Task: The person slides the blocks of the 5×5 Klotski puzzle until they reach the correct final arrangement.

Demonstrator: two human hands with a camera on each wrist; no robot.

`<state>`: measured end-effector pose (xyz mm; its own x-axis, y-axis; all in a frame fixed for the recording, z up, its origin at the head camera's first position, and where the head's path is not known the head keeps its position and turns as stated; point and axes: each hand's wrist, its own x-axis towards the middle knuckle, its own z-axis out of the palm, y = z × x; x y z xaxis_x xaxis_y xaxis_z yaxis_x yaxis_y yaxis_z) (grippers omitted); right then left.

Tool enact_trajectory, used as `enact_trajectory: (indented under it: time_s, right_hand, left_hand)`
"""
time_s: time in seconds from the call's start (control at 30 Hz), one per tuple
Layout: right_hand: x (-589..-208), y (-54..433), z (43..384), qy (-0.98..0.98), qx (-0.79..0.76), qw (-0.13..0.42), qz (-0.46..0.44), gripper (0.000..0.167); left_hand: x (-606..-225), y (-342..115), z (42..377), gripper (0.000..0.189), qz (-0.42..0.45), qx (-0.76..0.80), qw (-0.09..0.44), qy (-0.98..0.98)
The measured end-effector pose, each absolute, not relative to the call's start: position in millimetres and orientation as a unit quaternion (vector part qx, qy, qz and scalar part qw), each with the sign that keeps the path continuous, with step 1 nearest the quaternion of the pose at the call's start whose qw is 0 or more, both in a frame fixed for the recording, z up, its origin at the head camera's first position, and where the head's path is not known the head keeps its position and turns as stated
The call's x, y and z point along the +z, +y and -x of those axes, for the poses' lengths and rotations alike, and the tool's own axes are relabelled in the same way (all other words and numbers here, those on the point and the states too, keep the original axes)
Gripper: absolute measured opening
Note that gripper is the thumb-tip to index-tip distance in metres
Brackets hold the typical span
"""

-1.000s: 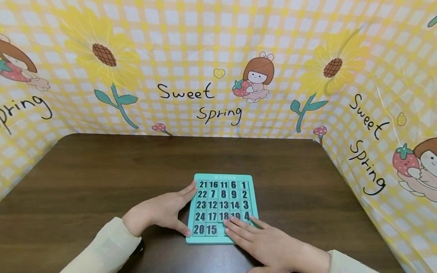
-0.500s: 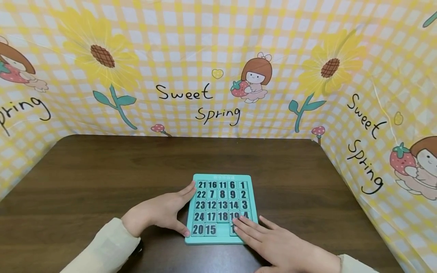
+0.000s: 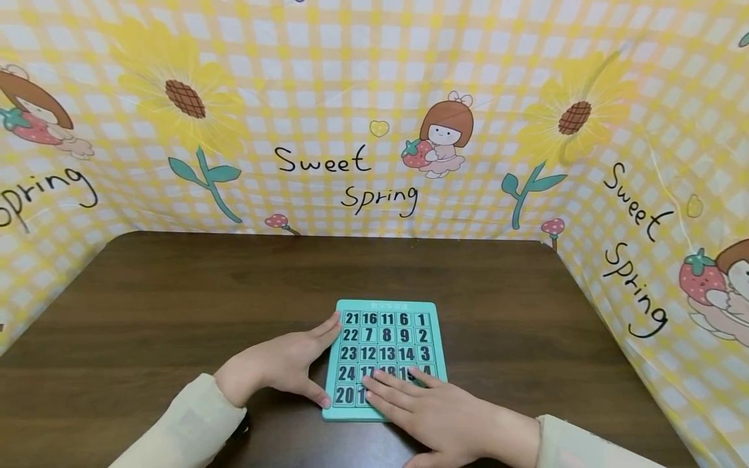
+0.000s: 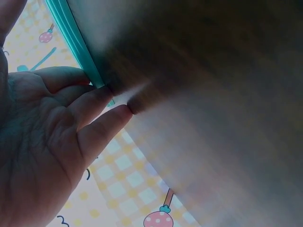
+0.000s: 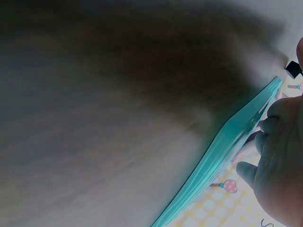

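Note:
A teal sliding number puzzle point(image 3: 358, 305) lies flat on the table, its white-framed tiles bearing black numbers. Along its left edge sits my left hand point(image 3: 281, 364), the thumb at the near corner and straight fingers against the upper side. The left wrist view shows those fingertips at the teal rim point(image 4: 80, 52). My right hand point(image 3: 433, 413) lies over the near right part of the board, straight fingertips on the tiles around 15 and 17. It hides most of the bottom row and parts of 18, 19 and 4. Seen edge-on, the puzzle point(image 5: 220, 149) passes under this hand in the right wrist view.
The dark brown wooden table point(image 3: 281, 273) extends behind and on both sides of the puzzle. A yellow checked cloth point(image 3: 322, 78) with printed flowers and lettering rises around its back and sides. A small black item point(image 5: 293, 69) shows at the right wrist view's edge.
My right hand first shifted right, with a gap showing beside tile 15 half a second ago. Now it has moved left, covering that gap and part of 15. My left hand stays at the puzzle's edge.

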<state>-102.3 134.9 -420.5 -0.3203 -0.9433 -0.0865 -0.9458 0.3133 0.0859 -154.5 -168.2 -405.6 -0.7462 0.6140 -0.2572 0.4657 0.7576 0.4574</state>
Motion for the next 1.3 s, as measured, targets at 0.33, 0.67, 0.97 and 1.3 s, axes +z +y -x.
enact_trajectory:
  time_s: [0.33,0.67,0.97,1.3]
  right_hand:
    - [-420,137,102,0.813,0.062,0.022,0.578,0.087]
    - [-426,159,99,0.83,0.037,0.021,0.557,0.086]
    - [-428,159,99,0.826,0.033,0.007,0.562,0.086]
    - [-422,117,100,0.797,0.084,-0.014,0.599,0.085]
  left_hand:
    - [-398,-166,154,0.124,-0.296,0.179,0.198,0.917]
    - [-398,-166,156,0.124,-0.295,0.179,0.201,0.917]
    - [-400,-167,158,0.124,-0.288,0.176,0.207,0.918]
    - [-402,-166,156,0.124,-0.299,0.182,0.206,0.914]
